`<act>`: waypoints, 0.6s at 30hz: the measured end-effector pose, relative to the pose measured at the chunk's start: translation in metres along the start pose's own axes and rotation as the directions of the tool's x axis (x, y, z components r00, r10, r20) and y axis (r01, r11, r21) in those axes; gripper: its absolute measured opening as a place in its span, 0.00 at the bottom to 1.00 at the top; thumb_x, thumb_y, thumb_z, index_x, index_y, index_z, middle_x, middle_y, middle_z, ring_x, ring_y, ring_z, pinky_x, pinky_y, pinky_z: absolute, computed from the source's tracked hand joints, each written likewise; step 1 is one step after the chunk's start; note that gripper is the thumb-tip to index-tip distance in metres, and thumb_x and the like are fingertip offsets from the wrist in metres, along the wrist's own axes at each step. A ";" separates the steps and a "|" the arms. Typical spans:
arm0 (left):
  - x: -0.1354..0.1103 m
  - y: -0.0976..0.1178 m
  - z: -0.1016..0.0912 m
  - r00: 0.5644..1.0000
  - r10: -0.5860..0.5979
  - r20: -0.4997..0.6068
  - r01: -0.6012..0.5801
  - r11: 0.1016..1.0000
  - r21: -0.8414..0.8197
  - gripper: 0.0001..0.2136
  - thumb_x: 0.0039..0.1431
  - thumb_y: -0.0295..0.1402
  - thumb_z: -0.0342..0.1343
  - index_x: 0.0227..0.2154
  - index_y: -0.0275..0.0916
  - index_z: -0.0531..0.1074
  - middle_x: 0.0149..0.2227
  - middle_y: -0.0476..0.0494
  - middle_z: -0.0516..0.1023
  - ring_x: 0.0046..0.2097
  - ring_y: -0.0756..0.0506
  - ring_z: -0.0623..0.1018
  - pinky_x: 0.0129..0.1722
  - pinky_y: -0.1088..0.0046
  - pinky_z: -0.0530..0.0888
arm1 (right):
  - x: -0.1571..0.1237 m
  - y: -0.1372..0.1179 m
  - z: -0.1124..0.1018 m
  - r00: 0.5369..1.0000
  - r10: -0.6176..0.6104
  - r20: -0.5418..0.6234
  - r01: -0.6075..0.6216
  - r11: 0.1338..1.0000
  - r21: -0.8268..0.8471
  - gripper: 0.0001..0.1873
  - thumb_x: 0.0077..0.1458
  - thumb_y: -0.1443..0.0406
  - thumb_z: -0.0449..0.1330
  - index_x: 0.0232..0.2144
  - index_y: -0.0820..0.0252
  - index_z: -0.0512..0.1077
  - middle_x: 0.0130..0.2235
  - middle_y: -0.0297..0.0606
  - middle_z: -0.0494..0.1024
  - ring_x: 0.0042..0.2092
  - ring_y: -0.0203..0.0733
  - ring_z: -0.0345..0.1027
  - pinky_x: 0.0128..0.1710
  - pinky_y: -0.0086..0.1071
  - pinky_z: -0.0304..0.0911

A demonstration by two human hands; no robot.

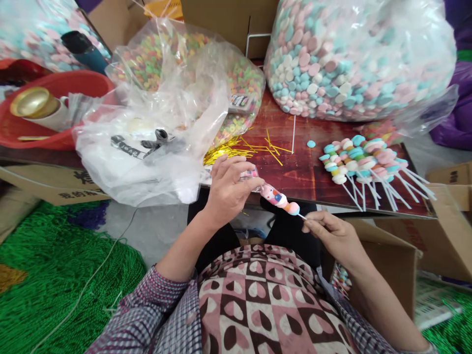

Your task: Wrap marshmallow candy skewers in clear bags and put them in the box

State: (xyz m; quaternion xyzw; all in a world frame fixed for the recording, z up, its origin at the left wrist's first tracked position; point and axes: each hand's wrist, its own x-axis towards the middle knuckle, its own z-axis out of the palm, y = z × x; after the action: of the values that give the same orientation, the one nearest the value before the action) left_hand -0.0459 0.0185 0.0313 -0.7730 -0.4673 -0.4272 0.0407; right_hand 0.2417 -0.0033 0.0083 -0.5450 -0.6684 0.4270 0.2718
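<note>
The right hand (328, 231) pinches the stick of a candy skewer (280, 199) — the left hand (230, 189) closes its fingers around the far end, above the table (306, 172).

I see my left hand (227, 189) closed around the top of a candy skewer (280, 199), while my right hand (330, 233) pinches its stick end. To the right, finished skewers (363, 164) lie on the wooden table (302, 169); gold twist ties (236, 147) sit beyond my left hand.
</note>
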 end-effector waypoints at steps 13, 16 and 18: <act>0.042 0.030 0.025 0.774 -0.632 -0.025 0.408 0.529 -0.744 0.48 0.48 0.48 0.66 0.66 0.57 0.42 0.71 0.41 0.46 0.70 0.37 0.55 0.64 0.58 0.61 | 0.013 -0.008 0.039 0.995 0.011 -0.103 0.022 0.949 0.315 0.11 0.56 0.57 0.62 0.28 0.57 0.75 0.24 0.33 0.75 0.24 0.34 0.60 0.25 0.29 0.57; 0.045 0.041 0.018 0.728 -0.671 0.140 0.388 0.234 -0.892 0.35 0.52 0.42 0.66 0.61 0.54 0.56 0.63 0.42 0.65 0.60 0.41 0.72 0.55 0.65 0.72 | 0.015 -0.011 0.044 0.994 0.013 -0.112 0.026 0.939 0.342 0.11 0.55 0.56 0.63 0.29 0.57 0.75 0.25 0.34 0.75 0.24 0.34 0.60 0.24 0.29 0.57; 0.046 0.045 0.014 0.720 -0.648 0.248 0.389 0.081 -0.918 0.25 0.55 0.41 0.63 0.55 0.48 0.64 0.50 0.43 0.77 0.49 0.44 0.79 0.44 0.69 0.76 | 0.016 -0.013 0.047 0.993 0.015 -0.118 0.031 0.925 0.378 0.11 0.55 0.56 0.63 0.30 0.57 0.75 0.26 0.34 0.75 0.24 0.33 0.60 0.24 0.29 0.56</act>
State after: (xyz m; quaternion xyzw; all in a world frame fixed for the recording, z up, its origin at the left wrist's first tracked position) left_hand 0.0056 0.0315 0.0696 -0.3704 -0.3646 -0.6809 -0.5159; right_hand 0.1923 -0.0017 -0.0054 -0.5037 -0.5581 0.5141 0.4130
